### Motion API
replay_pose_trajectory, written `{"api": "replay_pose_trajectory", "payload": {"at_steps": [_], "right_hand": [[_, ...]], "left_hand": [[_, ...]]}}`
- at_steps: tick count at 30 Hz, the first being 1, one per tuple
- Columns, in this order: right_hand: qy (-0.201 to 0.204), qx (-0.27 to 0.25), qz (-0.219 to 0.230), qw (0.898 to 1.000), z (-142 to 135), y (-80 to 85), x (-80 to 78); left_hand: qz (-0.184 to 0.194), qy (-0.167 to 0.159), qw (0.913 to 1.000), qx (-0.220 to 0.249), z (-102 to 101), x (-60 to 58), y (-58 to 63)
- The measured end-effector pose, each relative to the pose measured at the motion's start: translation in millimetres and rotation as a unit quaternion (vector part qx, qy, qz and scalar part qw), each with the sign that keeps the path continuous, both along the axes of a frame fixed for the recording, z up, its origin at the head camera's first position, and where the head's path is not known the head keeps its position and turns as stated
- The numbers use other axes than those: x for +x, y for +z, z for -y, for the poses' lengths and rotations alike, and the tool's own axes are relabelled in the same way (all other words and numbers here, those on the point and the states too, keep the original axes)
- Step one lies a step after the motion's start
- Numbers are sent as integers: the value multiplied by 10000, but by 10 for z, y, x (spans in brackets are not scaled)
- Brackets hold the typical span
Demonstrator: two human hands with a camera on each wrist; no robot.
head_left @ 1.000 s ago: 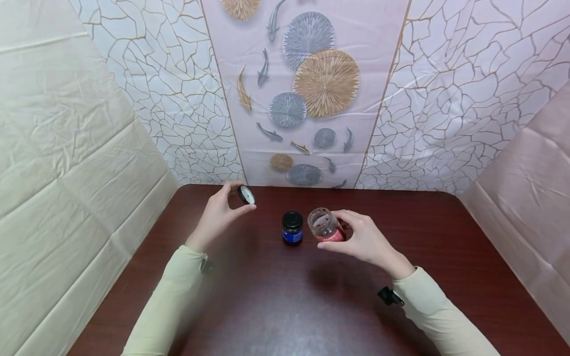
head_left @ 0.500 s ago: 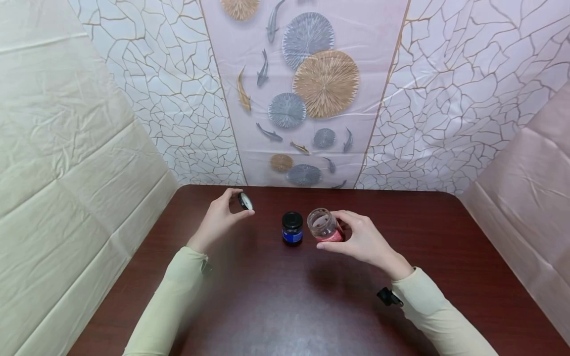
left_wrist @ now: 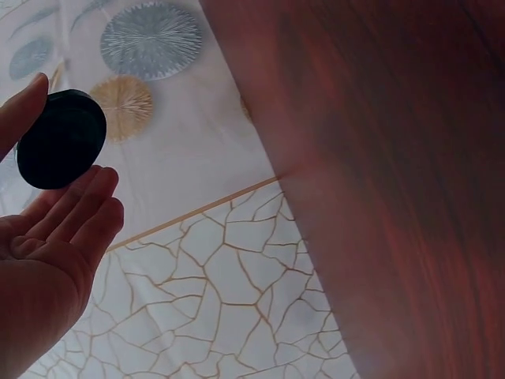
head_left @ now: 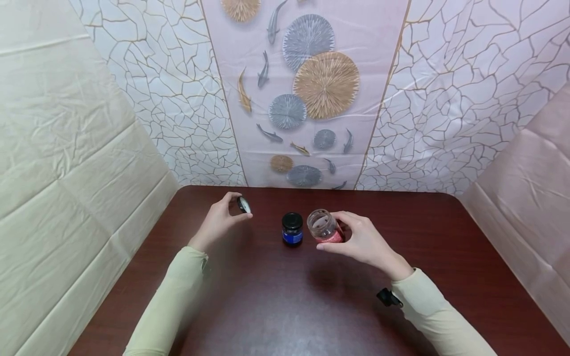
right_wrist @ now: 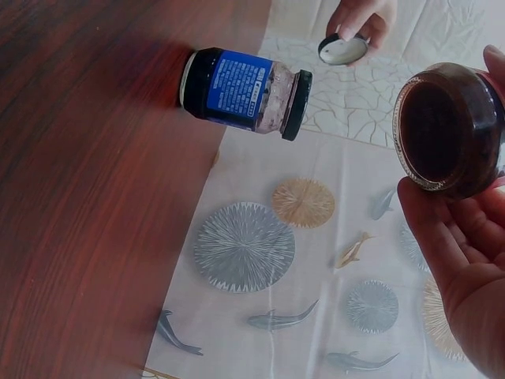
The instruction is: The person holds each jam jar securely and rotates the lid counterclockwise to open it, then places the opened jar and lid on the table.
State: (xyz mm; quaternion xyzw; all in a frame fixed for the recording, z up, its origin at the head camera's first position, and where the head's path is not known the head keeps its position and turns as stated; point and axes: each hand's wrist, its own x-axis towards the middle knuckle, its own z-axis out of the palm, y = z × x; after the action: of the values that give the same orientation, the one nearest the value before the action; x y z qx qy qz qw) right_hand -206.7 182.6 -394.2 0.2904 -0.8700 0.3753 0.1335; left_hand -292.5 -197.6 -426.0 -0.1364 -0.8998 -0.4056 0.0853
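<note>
Between thumb and fingers, my left hand (head_left: pixel 218 221) pinches a black lid (head_left: pixel 243 204) by its edge, its white inside facing right. The left wrist view shows the dark top of this lid (left_wrist: pixel 63 140). My right hand (head_left: pixel 362 236) grips an open glass jar (head_left: pixel 323 226) with a red label, tilted, its mouth up and to the left. In the right wrist view the underside of that jar (right_wrist: pixel 432 130) shows dark contents. A second jar (head_left: pixel 292 229), with a blue label and its black lid on, stands upright on the table between the hands.
The dark red-brown table (head_left: pixel 276 306) ends at a patterned backdrop (head_left: pixel 307 99) with leaf and fish prints. Pale cloth hangs at the left (head_left: pixel 80 163) and right. A black wrist device (head_left: pixel 389 297) sits by the right sleeve.
My left hand has lowered a little toward the table with the lid, and the lid has turned more edge-on. The right hand and its jar stay nearly still.
</note>
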Motion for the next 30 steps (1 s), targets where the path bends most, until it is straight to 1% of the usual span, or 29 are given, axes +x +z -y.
{"api": "replay_pose_trajectory", "payload": {"at_steps": [5,9,14,16,23,30], "right_hand": [[17,-26,-11,10000,-6,0,1],[28,-15,-8,10000,-9,2,2],[30,-3,-3,10000,-9,4,6],[33,-9,6,10000,-10,6,8],[8,-11,102,9999,-19,13,15],[30,-36,63,10000,-20,10,14]], "left_hand": [[129,-45,9999,52,-1,-31,-65],[326,-63,9994,103,-15,-44,-115],[596,-170,9978,223,-39,-60,-169],[660,-215,9974,217,-44,-65,-185],[758,-169,9970,29,-52,-96,-264],[955,-219,9952,-65,-72,-126,-349]]}}
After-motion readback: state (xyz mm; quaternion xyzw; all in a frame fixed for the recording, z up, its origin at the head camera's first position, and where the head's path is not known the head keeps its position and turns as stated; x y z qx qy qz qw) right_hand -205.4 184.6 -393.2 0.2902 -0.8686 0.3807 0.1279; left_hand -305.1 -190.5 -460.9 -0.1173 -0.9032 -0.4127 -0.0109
